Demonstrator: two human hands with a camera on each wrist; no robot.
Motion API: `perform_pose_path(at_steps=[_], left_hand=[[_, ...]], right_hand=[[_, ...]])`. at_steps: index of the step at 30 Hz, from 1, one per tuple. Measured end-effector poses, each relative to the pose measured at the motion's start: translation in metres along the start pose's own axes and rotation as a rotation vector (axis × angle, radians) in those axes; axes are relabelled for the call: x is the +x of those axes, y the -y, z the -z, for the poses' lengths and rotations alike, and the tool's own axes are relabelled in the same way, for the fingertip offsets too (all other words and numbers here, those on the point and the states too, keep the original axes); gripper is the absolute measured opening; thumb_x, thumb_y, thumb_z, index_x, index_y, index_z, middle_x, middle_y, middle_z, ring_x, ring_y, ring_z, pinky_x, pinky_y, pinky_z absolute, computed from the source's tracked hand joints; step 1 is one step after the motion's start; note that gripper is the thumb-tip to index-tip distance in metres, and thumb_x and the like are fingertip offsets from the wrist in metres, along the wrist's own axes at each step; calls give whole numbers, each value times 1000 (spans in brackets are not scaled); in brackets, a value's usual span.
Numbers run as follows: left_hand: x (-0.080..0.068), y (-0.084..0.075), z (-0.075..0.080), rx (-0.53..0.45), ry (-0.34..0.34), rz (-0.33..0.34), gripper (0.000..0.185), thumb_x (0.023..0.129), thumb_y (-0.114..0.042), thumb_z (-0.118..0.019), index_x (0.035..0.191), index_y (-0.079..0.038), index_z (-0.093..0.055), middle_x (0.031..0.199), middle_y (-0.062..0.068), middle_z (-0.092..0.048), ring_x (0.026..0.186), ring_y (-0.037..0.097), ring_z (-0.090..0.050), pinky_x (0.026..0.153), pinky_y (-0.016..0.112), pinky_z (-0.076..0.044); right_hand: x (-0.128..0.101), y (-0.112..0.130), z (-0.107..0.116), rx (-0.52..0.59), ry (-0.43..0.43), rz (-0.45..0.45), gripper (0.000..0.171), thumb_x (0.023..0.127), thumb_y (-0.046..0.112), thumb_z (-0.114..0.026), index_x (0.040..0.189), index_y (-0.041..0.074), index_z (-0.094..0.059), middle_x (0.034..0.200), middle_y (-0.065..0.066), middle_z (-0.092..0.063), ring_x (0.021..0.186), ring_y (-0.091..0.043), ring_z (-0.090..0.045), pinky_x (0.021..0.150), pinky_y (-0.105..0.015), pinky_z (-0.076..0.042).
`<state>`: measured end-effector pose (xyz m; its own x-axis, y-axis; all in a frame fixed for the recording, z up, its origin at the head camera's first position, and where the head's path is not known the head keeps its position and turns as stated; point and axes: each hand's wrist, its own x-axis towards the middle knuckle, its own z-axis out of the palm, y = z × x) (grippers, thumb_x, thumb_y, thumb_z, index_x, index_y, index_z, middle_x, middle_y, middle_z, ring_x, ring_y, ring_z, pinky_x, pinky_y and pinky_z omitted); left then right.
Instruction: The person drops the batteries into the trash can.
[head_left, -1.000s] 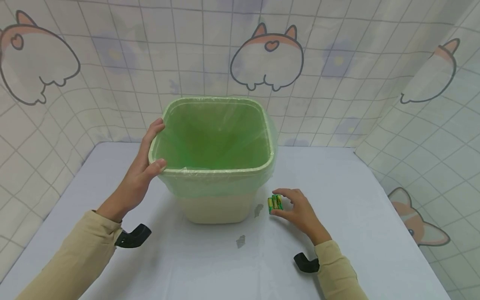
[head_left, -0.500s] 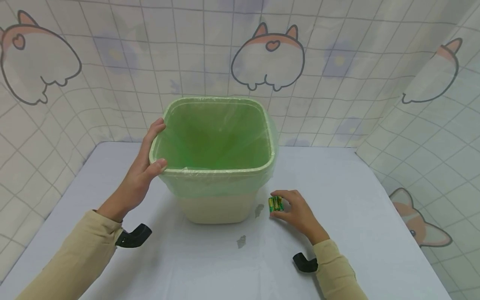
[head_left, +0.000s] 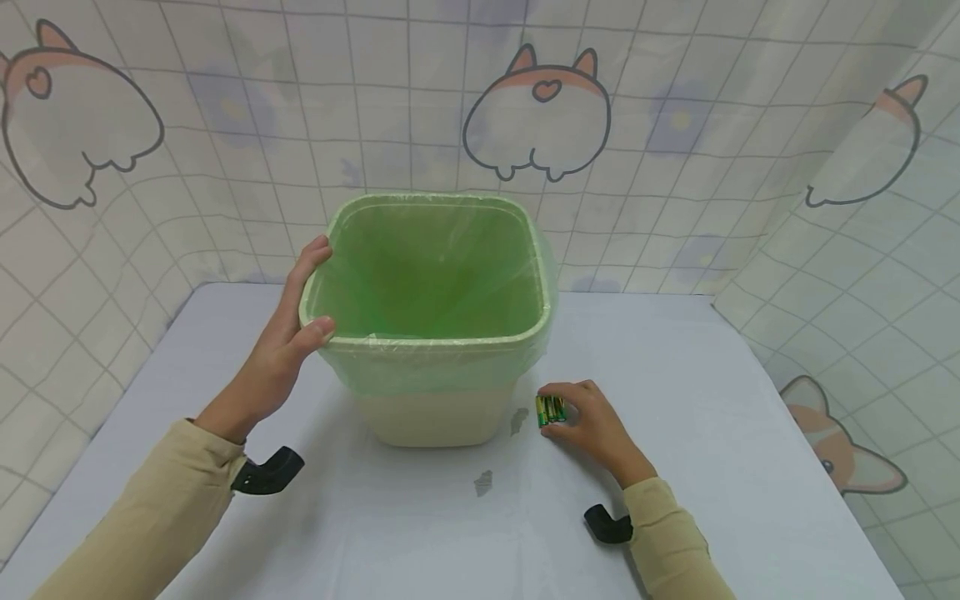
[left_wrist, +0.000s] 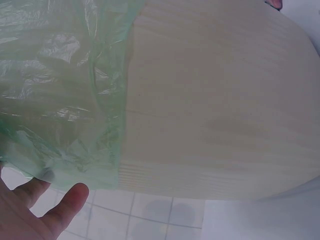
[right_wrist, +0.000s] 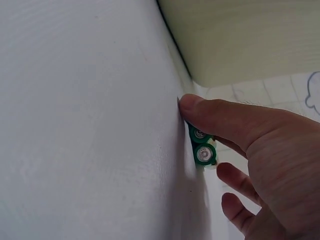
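Note:
A cream bin [head_left: 435, 417] lined with a green plastic bag [head_left: 435, 367] stands upright on the table, its mouth tipped into view. My left hand [head_left: 273, 358] grips its left rim, thumb over the front corner and fingers along the side. In the left wrist view, the fingers [left_wrist: 65, 210] lie beside the bag's folded edge [left_wrist: 105, 100]. Right of the bin, my right hand [head_left: 592, 425] pinches a short row of green and yellow batteries [head_left: 551, 410] between thumb and forefinger, on the table. The right wrist view shows battery ends [right_wrist: 204, 154] below the thumb [right_wrist: 220, 117].
A white cloth covers the table [head_left: 420, 533]. Two grey patches [head_left: 483, 482] mark it near the bin's front right. A tile-patterned curtain [head_left: 660, 150] with cartoon animals encloses the back and sides. Black wrist mounts [head_left: 268, 472] stick out beneath both sleeves.
My right hand has shifted slightly left and toward me, and the batteries have edged down a little with it. The left hand and the bin stay in place.

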<state>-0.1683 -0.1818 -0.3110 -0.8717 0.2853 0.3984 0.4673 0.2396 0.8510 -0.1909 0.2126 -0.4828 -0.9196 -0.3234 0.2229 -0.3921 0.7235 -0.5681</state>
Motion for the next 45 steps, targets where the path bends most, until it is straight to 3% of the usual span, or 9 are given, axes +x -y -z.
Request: perform_pose_path(at_steps=[10, 26, 35, 45], left_hand=[[0, 0, 0, 8, -2, -2, 66, 92, -21, -41, 153, -23, -17, 162, -13, -3, 151, 17, -3, 111, 69, -11], [-1, 0, 0, -14, -4, -2, 66, 92, -21, -41, 153, -21, -17, 163, -10, -2, 151, 16, -2, 111, 68, -9], [-1, 0, -1, 4, -1, 9, 66, 92, -22, -41, 153, -23, -17, 162, -14, -2, 151, 18, -3, 110, 70, -11], [-1, 0, -1, -9, -5, 2, 66, 92, -19, -41, 154, -22, -17, 162, -15, -3, 151, 17, -1, 111, 69, -10]], right_hand=[[0, 3, 0, 0, -4, -14, 52, 68, 17, -86, 117, 17, -67, 115, 1, -68, 96, -16, -51, 84, -38, -48], [-1, 5, 6, -11, -64, 40, 52, 67, 21, -86, 116, 17, -69, 122, 0, -68, 98, -17, -54, 85, -39, -48], [-1, 3, 12, -10, -101, 68, 48, 68, 20, -86, 113, 17, -70, 122, 2, -68, 99, -17, -54, 85, -39, -46], [0, 9, 21, -1, -121, 34, 45, 70, 21, -85, 113, 19, -70, 122, 4, -68, 103, -16, -53, 85, -39, -48]])
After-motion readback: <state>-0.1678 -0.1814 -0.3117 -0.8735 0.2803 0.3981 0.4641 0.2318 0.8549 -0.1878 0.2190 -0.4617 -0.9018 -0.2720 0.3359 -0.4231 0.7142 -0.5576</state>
